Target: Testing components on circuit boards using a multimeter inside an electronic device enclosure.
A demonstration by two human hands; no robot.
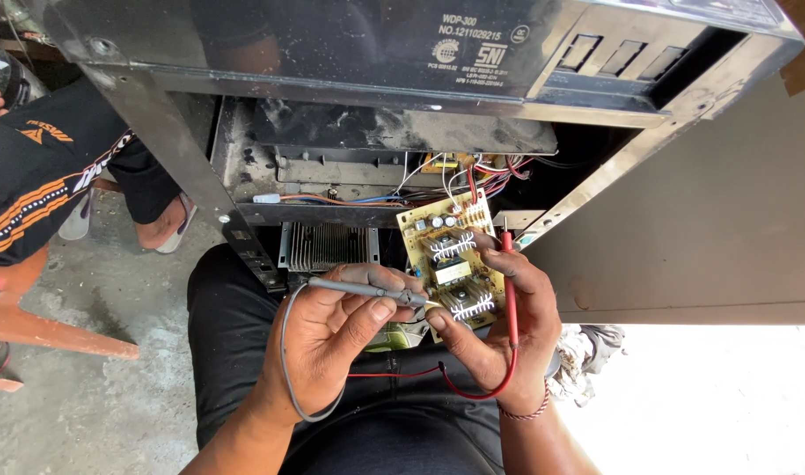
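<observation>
Person seated on the floor, dark trousers, open appliance tipped over their lap. Glossy black metal casing (402,53) with the back open, tangle of red, blue and white wires (473,171) showing inside, finned aluminium heatsink (325,246) just below the opening.

Left hand (332,339): fingers curled, thumb and forefinger pinching a slim grey test probe (358,288) like a pen. Probe lies nearly horizontal, tip against the lower part of the board. Grey lead (285,352) loops down around the wrist.

Right hand (499,325): fingers wrapped around the right edge of the board, thumb pressed up from below at its lower corner. A red test probe (511,290) is clamped upright between the fingers along that same edge, tip up near the board's top right. Red lead (455,387) curls under the palm and runs across the lap. Thin bracelet (524,413) on that wrist.

Yellow-tan rectangular circuit board (451,259): held between both hands, just in front of the casing opening, tilted slightly, component side up. Two white finned heatsinks and a small transformer on it; wires from the top edge run back into the casing.

Second person seated at left, black shirt with orange stripes (33,176), foot in a sandal (169,224) on the concrete. Orange plastic stool (33,325) beside them.
</observation>
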